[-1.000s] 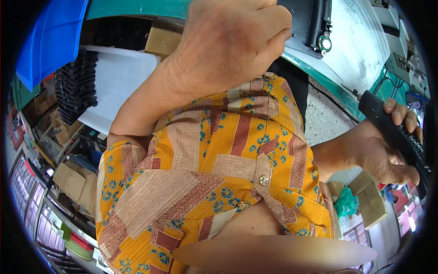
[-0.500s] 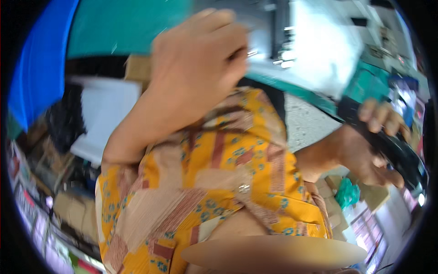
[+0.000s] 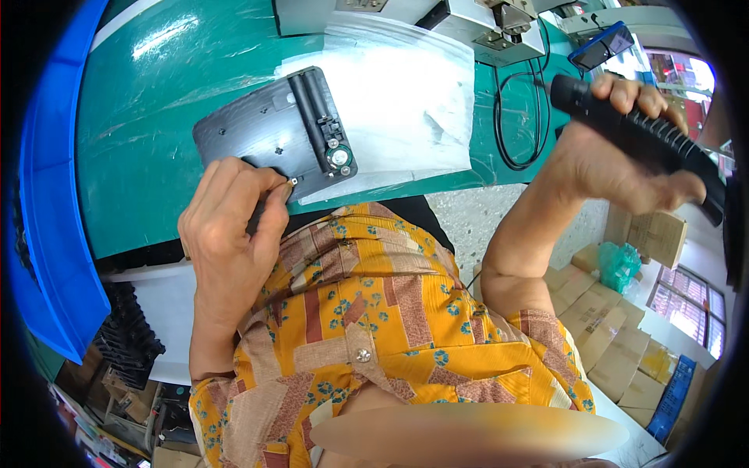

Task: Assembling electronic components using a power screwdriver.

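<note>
A dark grey plastic panel (image 3: 250,125) lies tilted on the bench, with a long raised black tube and a small round silver part (image 3: 339,158) along its right side. My left hand (image 3: 234,218) is at the panel's near edge, thumb and forefinger closed in a pinch. Between those fingertips shows a small brassy metal piece (image 3: 293,181), too small to name surely. Off to the right, my right hand (image 3: 616,156) wraps around a black electric screwdriver (image 3: 647,136) with a ribbed body, held in the air beyond the bench edge. Its lower end is lost in the dark rim.
The green bench top (image 3: 140,156) carries a white sheet (image 3: 413,101) under part of the panel. Metal boxes (image 3: 499,39), a coiled black cable (image 3: 507,125) and a phone (image 3: 601,47) are at the back. A blue bin (image 3: 51,210) borders the left; cardboard boxes (image 3: 608,335) stand at lower right.
My left hand has come down and left to the panel's near edge. The right hand still grips the electric screwdriver, now higher in view. The whole view has turned, showing more bench.
</note>
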`<state>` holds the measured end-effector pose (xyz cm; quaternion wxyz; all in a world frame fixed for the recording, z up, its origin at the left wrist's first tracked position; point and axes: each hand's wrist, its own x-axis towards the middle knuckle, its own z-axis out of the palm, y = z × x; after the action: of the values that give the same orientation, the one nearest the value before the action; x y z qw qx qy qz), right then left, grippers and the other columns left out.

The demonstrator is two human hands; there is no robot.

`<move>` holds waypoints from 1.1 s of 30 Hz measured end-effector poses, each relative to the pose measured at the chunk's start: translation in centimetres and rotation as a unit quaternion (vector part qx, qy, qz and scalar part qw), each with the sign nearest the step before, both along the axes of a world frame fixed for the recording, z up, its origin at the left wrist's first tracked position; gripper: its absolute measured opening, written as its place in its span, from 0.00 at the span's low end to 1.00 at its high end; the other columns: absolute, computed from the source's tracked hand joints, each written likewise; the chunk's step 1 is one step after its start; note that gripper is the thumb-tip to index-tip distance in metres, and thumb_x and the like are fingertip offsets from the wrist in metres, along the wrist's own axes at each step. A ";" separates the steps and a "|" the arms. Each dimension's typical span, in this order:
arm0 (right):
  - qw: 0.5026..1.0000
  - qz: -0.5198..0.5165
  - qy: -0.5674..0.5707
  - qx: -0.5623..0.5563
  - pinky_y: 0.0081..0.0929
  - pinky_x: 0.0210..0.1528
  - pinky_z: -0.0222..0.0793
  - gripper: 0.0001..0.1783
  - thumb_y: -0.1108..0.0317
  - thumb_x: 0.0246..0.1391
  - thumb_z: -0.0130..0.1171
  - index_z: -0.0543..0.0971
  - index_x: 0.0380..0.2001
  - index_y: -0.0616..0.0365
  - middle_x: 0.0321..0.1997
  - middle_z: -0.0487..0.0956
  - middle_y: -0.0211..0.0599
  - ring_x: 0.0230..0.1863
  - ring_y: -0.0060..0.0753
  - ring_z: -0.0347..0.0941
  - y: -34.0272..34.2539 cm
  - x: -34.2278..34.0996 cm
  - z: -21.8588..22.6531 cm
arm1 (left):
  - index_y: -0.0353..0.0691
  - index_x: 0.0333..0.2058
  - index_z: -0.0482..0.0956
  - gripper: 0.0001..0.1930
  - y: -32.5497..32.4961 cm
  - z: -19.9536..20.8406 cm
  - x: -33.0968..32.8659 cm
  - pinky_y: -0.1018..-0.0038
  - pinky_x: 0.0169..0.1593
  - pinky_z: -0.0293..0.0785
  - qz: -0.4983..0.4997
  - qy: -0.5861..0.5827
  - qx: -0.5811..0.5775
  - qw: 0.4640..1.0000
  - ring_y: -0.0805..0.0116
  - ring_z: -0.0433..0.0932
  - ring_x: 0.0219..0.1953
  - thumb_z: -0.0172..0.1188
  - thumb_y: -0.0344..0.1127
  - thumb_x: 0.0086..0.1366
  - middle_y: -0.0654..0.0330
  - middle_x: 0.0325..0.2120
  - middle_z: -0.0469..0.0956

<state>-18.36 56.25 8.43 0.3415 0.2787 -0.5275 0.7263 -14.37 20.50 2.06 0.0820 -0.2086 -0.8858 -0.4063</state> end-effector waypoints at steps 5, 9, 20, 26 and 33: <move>0.997 -0.049 -0.047 -0.031 0.46 0.33 0.71 0.49 0.13 0.46 0.48 0.78 0.39 0.53 0.31 0.77 0.41 0.29 0.42 0.74 1.3 -3.0 1.5 | 0.30 0.29 0.77 0.05 -0.1 0.1 0.2 0.71 0.32 0.71 -0.003 -0.006 -0.019 1.000 0.63 0.75 0.28 0.63 0.17 0.56 0.55 0.26 0.76; 0.998 -0.048 -0.046 -0.007 0.45 0.33 0.71 0.51 0.11 0.44 0.46 0.78 0.40 0.52 0.30 0.77 0.39 0.29 0.42 0.74 1.9 -4.2 1.5 | 0.30 0.30 0.78 0.05 0.0 0.2 0.3 0.71 0.32 0.72 -0.009 -0.001 -0.023 1.000 0.64 0.76 0.29 0.63 0.16 0.56 0.55 0.27 0.77; 0.999 0.025 -0.023 0.030 0.45 0.35 0.69 0.51 0.13 0.46 0.48 0.78 0.44 0.54 0.33 0.77 0.41 0.31 0.41 0.74 2.2 -6.1 0.9 | 0.35 0.29 0.79 0.08 0.3 0.2 0.4 0.66 0.30 0.70 0.010 -0.009 -0.004 1.000 0.58 0.76 0.28 0.67 0.18 0.51 0.57 0.25 0.76; 0.996 0.053 -0.031 0.061 0.44 0.35 0.69 0.51 0.13 0.46 0.48 0.78 0.45 0.54 0.34 0.77 0.41 0.33 0.41 0.74 1.8 -6.3 0.7 | 0.31 0.31 0.78 0.06 0.0 0.0 0.5 0.72 0.32 0.71 -0.004 -0.012 -0.014 1.000 0.65 0.75 0.28 0.64 0.16 0.56 0.56 0.26 0.76; 0.984 0.115 -0.063 0.121 0.44 0.36 0.69 0.51 0.14 0.47 0.49 0.78 0.46 0.55 0.36 0.77 0.42 0.34 0.41 0.74 1.1 -6.8 0.9 | 0.32 0.29 0.79 0.06 -0.1 -0.1 0.5 0.69 0.32 0.70 0.008 -0.007 -0.003 1.000 0.60 0.75 0.29 0.66 0.18 0.54 0.55 0.25 0.75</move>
<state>-25.17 57.37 9.31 0.1855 0.3303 -0.5960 0.7080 -13.90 20.43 1.92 0.0785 -0.1986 -0.8893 -0.4045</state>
